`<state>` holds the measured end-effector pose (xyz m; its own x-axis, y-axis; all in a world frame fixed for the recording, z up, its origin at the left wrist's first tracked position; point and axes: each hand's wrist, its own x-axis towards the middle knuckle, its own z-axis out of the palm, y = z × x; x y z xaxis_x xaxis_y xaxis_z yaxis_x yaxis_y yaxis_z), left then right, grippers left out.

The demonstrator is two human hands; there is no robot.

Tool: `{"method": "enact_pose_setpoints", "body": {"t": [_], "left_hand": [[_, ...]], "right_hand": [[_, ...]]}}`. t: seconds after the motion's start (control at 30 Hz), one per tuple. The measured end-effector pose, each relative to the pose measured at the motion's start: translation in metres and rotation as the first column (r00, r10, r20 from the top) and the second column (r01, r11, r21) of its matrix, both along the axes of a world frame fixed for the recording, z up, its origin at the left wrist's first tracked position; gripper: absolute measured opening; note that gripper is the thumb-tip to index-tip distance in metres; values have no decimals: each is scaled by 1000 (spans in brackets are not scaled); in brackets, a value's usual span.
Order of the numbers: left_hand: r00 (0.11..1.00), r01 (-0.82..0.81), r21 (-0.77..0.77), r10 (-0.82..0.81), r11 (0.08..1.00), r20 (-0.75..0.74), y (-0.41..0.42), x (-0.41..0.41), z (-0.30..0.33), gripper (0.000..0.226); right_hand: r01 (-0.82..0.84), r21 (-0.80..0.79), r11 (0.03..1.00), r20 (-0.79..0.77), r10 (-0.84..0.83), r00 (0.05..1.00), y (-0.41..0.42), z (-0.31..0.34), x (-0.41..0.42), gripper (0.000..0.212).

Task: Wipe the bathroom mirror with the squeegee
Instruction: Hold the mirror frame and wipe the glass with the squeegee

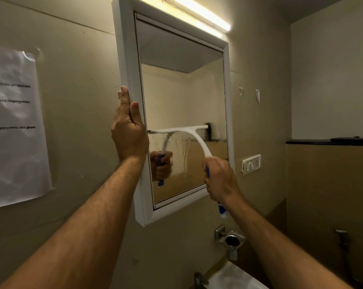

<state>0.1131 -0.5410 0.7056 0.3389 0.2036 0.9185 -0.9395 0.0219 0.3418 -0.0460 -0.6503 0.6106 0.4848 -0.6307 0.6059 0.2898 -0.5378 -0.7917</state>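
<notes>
Gripping the blue handle, the right hand [221, 180] has its fingers curled tight around the squeegee [194, 140], so this grip is clamped on the tool. Up and to the left of that grip the white neck curves in an arc to a long white crossbar, which lies level against the glass of the mirror [182, 97], roughly two thirds of the way down the pane. A thin dark blade edge shows at the bar's far left end. Below the grip, the blue end of the handle with a pale tip sticks out past the heel of the hand.

Under the crossbar the glass looks wet, with streaks and running drops; above it the pane looks clearer. A reflection of the gripping hand and blue handle shows in the lower left of the glass.

Well to the left of the grip, the left hand [128, 130] lies flat against the outer left side of the white mirror frame [124, 59], fingers straight and pointing up, thumb on the front edge, not curled around anything.

Above the mirror a tube light [199, 13] glows. Right of the grip sits a wall switch plate [252, 164]; far left, a printed paper sheet [13, 126] is taped to the wall. Below the grip are a metal holder [230, 239] and a sink [232, 276].
</notes>
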Motion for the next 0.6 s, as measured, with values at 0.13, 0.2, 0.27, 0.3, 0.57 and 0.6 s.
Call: {"method": "enact_pose_setpoints", "body": {"t": [0.13,0.2,0.27,0.3,0.57,0.6], "left_hand": [[1000,14,-9,-14,1000,-5,1,-2,-1,47],[1000,25,-12,-25,1000,-4,1,-4,-1,47],[1000,16,-15,-17,1000,-11,1,-5,-2,47],[1000,7,-14,-7,1000,-15,2,-6,-2,46],[994,-102,43,103,994,-38,2,-11,-4,47],[991,-124,54,127,991,-41,2,-11,-5,47]], "right_hand": [[-29,22,999,32,28,999,3,38,2,31],[-24,24,999,36,23,999,5,46,6,29],[-16,19,1000,31,15,999,5,39,10,27],[-18,15,1000,34,18,999,5,32,12,27],[-36,-13,999,29,37,999,-5,-15,12,31],[-44,-19,999,29,45,999,-5,-10,10,30]]}}
